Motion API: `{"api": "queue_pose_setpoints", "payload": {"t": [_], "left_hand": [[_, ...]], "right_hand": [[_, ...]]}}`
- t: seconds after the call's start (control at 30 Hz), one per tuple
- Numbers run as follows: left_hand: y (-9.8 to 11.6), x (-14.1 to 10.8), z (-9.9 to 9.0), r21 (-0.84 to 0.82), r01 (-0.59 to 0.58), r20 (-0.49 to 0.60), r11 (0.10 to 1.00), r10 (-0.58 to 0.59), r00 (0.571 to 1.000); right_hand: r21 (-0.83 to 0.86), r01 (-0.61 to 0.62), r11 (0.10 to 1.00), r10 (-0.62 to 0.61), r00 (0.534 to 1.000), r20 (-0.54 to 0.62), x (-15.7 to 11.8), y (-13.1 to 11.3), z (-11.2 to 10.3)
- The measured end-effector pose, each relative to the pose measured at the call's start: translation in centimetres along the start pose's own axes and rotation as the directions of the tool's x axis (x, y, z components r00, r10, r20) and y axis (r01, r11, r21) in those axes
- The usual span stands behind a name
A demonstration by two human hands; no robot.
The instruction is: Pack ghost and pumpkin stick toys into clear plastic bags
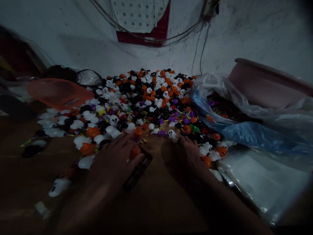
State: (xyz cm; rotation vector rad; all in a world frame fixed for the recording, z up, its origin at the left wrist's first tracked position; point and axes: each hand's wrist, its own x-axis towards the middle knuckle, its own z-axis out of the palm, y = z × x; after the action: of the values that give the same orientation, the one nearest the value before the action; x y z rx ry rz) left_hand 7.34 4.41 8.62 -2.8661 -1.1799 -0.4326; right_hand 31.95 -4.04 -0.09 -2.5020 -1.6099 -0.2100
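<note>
Small glossy plastic ghosts and pumpkins [113, 120], white, orange, black and purple: mixed heap across the far middle, strays trailing near left. Judged: sorting state low; colours intermingled, no finished group seen.

Left: translucent orange sheet [58, 94] borders the heap.

Left hand [114, 155]: fingers extended over pieces, thumb apart, orange piece [135, 151] in the gap; cannot tell if gripped. Black openwork plastic frame [139, 171] partly under it, tilted across the brown tabletop [156, 182].

Centre: tabletop runs between forearms; likely widest lane for moving.

Right hand [188, 150]: fingers curled, narrow, tips beside white ghost [171, 133]; pinch unclear.

Right: blue-and-clear plastic bag [256, 132] and flat clear bags [264, 176] limit sideways room.
</note>
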Motion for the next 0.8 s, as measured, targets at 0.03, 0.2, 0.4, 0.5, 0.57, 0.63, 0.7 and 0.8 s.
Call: {"api": "queue_pose_setpoints", "payload": {"t": [0.03,0.2,0.4,0.5,0.57,0.63,0.7,0.8], "left_hand": [[-0.3,-0.2,-0.1,-0.017,-0.027,0.003,0.999,0.027,1.0],[-1.1,-0.7,0.0,-0.052,-0.084,0.011,0.995,0.085,0.996],[-0.9,-0.1,0.8,-0.085,-0.036,0.059,0.996,0.041,0.997],[-0.9,-0.3,0.3,-0.171,-0.024,0.024,0.985,0.029,0.999],[-1.1,-0.6,-0.7,-0.258,-0.026,-0.022,0.966,0.022,1.0],[-1.1,-1.0,-2.0,-0.296,0.012,-0.071,0.955,-0.034,0.997],[-1.0,-1.3,-3.3,-0.273,0.067,-0.118,0.96,-0.103,0.988],[-0.5,-1.4,-3.9,-0.195,0.052,-0.18,0.979,-0.088,0.98]], "right_hand": [[0.004,0.0,1.0,0.0,1.0,0.009,0.2,0.0,-0.2],[0.005,-0.002,1.0,0.002,1.0,0.017,0.4,0.4,-0.9],[-0.004,0.027,1.0,-0.026,0.995,0.094,0.4,0.1,-1.2],[0.014,0.028,1.0,-0.03,0.991,0.128,1.0,0.1,-2.0],[0.039,0.024,0.999,-0.029,0.993,0.117,1.4,0.3,-2.6],[0.136,0.002,0.991,-0.008,0.999,0.046,1.5,0.0,-2.9],[0.353,0.022,0.935,-0.004,0.999,-0.051,1.2,-1.0,-3.0],[0.617,0.153,0.772,-0.098,0.988,-0.121,0.2,-3.9,-2.8]]}}
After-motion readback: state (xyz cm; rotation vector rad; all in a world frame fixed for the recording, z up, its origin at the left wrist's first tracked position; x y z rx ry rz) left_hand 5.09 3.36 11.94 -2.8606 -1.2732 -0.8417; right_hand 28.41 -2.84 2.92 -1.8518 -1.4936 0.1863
